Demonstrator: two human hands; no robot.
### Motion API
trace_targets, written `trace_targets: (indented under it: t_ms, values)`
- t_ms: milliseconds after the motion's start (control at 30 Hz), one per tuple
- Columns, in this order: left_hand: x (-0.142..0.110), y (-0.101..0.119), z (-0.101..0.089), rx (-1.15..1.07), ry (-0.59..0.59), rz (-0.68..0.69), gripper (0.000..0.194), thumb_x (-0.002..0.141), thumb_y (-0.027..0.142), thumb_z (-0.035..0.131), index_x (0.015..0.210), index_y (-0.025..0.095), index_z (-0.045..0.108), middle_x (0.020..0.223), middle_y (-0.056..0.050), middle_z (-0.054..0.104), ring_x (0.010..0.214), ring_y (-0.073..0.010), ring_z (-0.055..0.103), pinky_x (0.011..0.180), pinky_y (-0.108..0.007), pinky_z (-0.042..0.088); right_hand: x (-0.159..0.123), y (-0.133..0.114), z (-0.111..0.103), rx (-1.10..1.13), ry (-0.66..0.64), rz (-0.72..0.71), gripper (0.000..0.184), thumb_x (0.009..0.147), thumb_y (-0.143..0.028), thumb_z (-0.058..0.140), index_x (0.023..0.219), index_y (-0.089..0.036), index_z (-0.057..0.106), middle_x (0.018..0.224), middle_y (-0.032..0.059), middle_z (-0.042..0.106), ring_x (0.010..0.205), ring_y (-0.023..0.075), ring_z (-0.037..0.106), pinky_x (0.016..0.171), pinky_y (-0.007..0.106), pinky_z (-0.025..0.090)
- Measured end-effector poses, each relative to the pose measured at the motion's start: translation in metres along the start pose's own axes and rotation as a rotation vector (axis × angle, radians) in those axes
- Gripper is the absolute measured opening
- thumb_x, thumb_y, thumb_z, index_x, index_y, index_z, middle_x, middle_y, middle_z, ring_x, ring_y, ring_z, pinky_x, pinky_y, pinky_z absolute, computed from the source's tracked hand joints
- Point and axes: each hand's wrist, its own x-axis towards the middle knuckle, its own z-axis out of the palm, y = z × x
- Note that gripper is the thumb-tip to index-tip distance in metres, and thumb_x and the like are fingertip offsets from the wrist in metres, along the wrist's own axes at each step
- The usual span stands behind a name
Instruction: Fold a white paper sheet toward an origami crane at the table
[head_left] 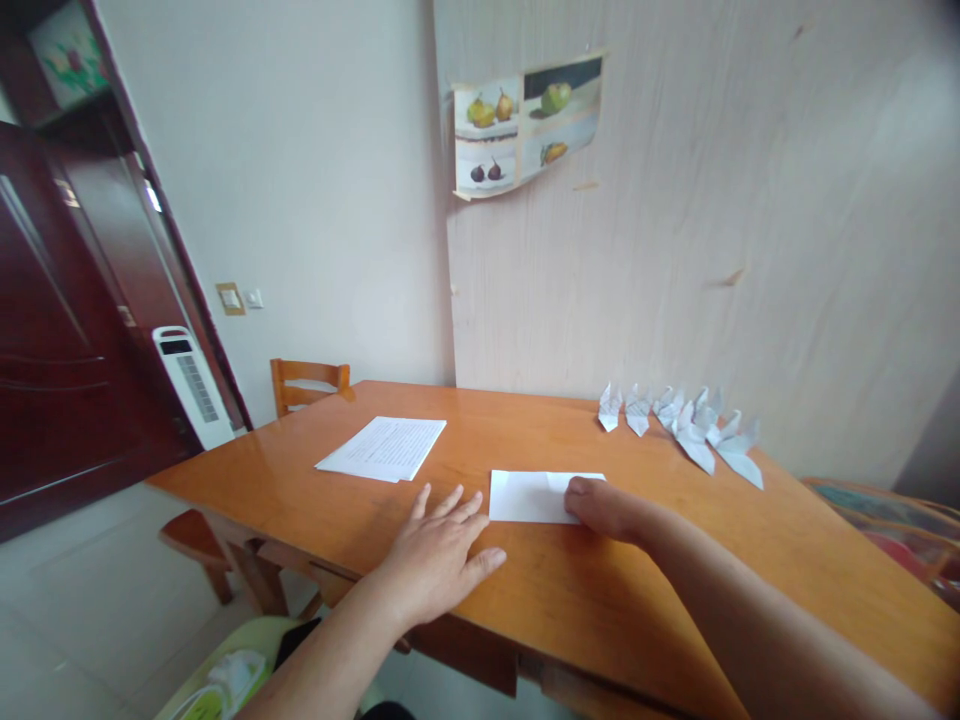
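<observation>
Head view, relayed to my distant post: a left hand (442,565), nearest the lens, lies palm down over the tabletop (517,425), fingers spread wide and holding nothing, close to the near left corner of a white sheet (525,497); I cannot tell whether they touch it. The right hand (604,507), fingers drawn narrow, sits on the sheet's right end, its grip partly hidden, so I cannot tell whether it pinches the paper or merely presses it. The sheet lies flat in front of both hands as a wide rectangle, apparently doubled over; I judge it to be at an early stage of folding, with no shaped figure to show yet. Farther off to the left, a stack of printed paper (386,447) lies flat, to my eye unworked. Toward the far right stands a cluster of folded paper figures (694,437), which look complete to me. Behind everything, fruit pictures (525,125) hang on a pale wall panel (660,270).
</observation>
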Motion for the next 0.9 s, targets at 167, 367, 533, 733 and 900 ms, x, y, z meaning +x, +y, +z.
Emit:
trace_targets:
  t_ms: [167,367,533,733,900]
  values:
    - [0.016,0.0,0.0,-0.036,0.188,-0.036,0.04,0.101,0.041,0.032,0.098,0.022,0.066,0.134,-0.008,0.06,0.131,-0.028,0.047,0.111,-0.05,0.027,0.003,0.002,0.0,0.004,-0.007,-0.037,0.03,0.096,-0.035,0.058,0.122,-0.019,0.06,0.125,0.0091,0.06,0.104,0.0213,0.062,0.088,0.042,0.054]
    - [0.061,0.021,0.009,-0.327,0.14,-0.073,0.014,0.089,0.02,0.047,0.087,0.02,0.061,0.098,-0.006,0.066,0.093,-0.0192,0.061,0.079,-0.029,0.045,0.002,-0.001,0.001,0.01,0.003,0.02,0.031,0.096,-0.036,0.059,0.121,-0.018,0.06,0.122,0.0084,0.062,0.102,0.0215,0.063,0.087,0.042,0.055]
    - [0.096,0.032,0.022,-0.391,-0.005,-0.133,0.013,0.082,0.019,0.053,0.089,0.021,0.064,0.082,-0.001,0.067,0.071,-0.0154,0.06,0.06,-0.024,0.041,0.0,-0.003,-0.001,0.016,-0.039,0.037,0.029,0.095,-0.036,0.059,0.116,-0.016,0.062,0.115,0.0069,0.064,0.097,0.0205,0.064,0.083,0.04,0.055]
    - [0.12,0.035,0.019,-0.458,-0.228,-0.149,0.009,0.068,0.022,0.065,0.076,0.019,0.069,0.065,0.002,0.062,0.058,-0.0131,0.054,0.054,-0.023,0.039,0.0,-0.006,-0.006,0.034,-0.126,0.034,0.027,0.095,-0.036,0.06,0.112,-0.015,0.063,0.108,0.0054,0.066,0.09,0.0189,0.065,0.078,0.037,0.056]
    - [0.13,0.04,0.011,-0.466,-0.321,-0.163,0.016,0.062,0.022,0.072,0.078,0.019,0.071,0.068,0.003,0.064,0.065,-0.0151,0.059,0.058,-0.024,0.042,-0.003,-0.01,-0.012,0.05,-0.148,0.033,0.024,0.094,-0.037,0.06,0.103,-0.015,0.064,0.099,0.0034,0.066,0.083,0.0165,0.064,0.074,0.034,0.055]
